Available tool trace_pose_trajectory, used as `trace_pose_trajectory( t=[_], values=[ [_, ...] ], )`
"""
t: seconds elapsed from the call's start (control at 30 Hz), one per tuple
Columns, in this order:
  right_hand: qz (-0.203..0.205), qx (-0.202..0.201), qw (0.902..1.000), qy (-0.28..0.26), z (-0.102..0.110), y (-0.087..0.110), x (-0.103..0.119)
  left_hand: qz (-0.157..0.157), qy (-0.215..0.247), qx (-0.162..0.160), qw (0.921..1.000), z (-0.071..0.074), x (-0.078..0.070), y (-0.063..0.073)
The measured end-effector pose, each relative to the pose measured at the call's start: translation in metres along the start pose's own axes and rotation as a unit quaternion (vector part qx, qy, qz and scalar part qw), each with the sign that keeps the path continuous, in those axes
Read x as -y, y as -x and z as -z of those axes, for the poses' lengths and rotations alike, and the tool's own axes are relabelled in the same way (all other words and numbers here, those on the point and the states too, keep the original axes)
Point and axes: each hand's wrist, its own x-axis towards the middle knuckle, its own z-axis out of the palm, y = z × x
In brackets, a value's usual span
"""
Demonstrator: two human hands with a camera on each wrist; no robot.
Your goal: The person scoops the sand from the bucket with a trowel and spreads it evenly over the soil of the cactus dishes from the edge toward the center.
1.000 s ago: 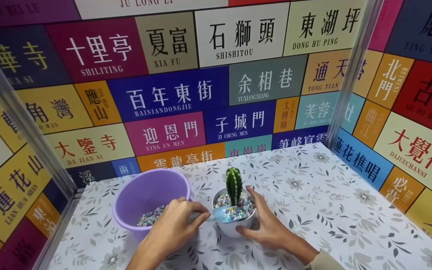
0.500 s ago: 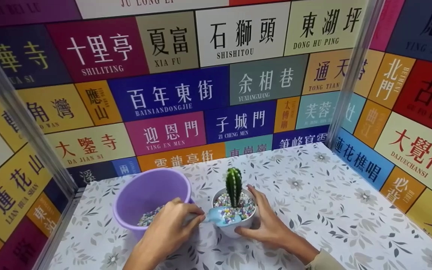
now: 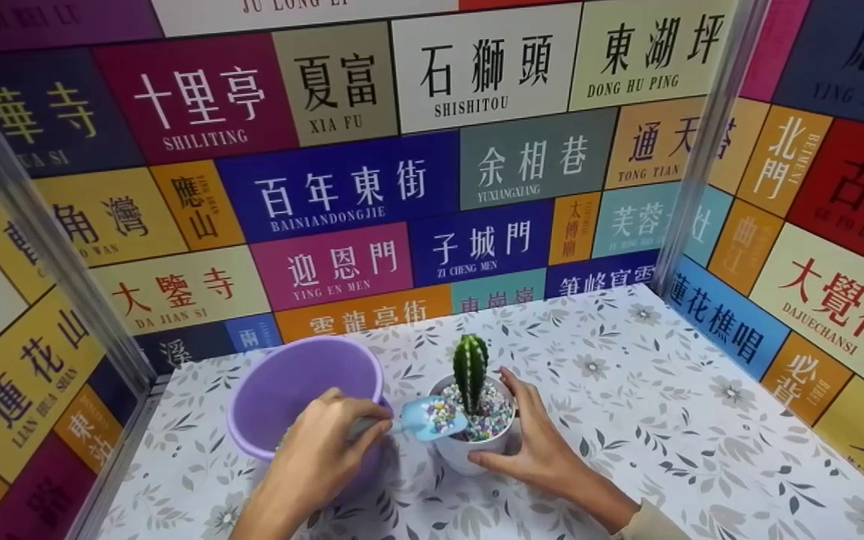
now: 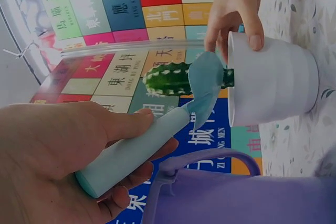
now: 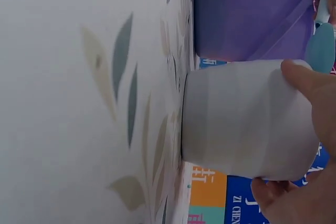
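In the head view, my left hand (image 3: 319,454) grips the handle of a light blue scoop (image 3: 426,421). The scoop's blade carries small multicoloured pebbles and hovers above the near-left rim of a white flower pot (image 3: 460,457). A ribbed green cactus (image 3: 469,367) stands upright in the pot, with coloured pebbles (image 3: 493,420) around its base. My right hand (image 3: 544,454) holds the pot from the right, thumb in front and fingers behind. The left wrist view shows thumb and fingers wrapped round the scoop handle (image 4: 136,153). Seen from the right wrist, the pot (image 5: 247,119) sits on the table.
A purple bucket (image 3: 263,390) stands left of the pot, its inside partly hidden by my left hand. The table (image 3: 597,405) wears a white cloth with grey leaves and flowers. Panels with coloured place-name signs (image 3: 342,187) enclose the back and both sides.
My left hand has drawn the scoop leftward and slightly up, from over the pebbles by the cactus to the pot's left rim. Pebbles still lie on its blade. My right hand keeps holding the pot.
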Motion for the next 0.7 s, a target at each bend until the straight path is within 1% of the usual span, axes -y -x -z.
trace_pose_trajectory(
  t=[0.1,0.2,0.3,0.43,0.57,0.7],
  values=[
    [0.007,0.024,0.9995,-0.02,0.003,-0.001,-0.003,0.011,-0.002,-0.015,0.9998,0.002,0.001,0.0],
    [0.007,0.032,0.999,-0.031,0.004,-0.002,-0.003,0.019,0.0,-0.028,0.9994,0.003,0.002,0.0],
    [-0.008,0.022,0.9994,-0.026,0.004,-0.001,-0.001,0.022,0.001,-0.034,0.9992,0.002,0.002,0.0],
    [-0.024,0.004,0.9997,-0.002,0.001,0.0,0.001,0.024,-0.003,-0.039,0.9989,0.001,0.001,0.0],
    [-0.01,-0.014,0.9998,0.008,-0.001,0.0,0.0,0.018,-0.018,-0.047,0.9986,0.0,-0.003,0.0],
    [0.012,-0.02,0.9997,0.005,-0.001,0.0,-0.002,0.016,-0.048,-0.055,0.9972,-0.002,-0.01,0.0]
  ],
)
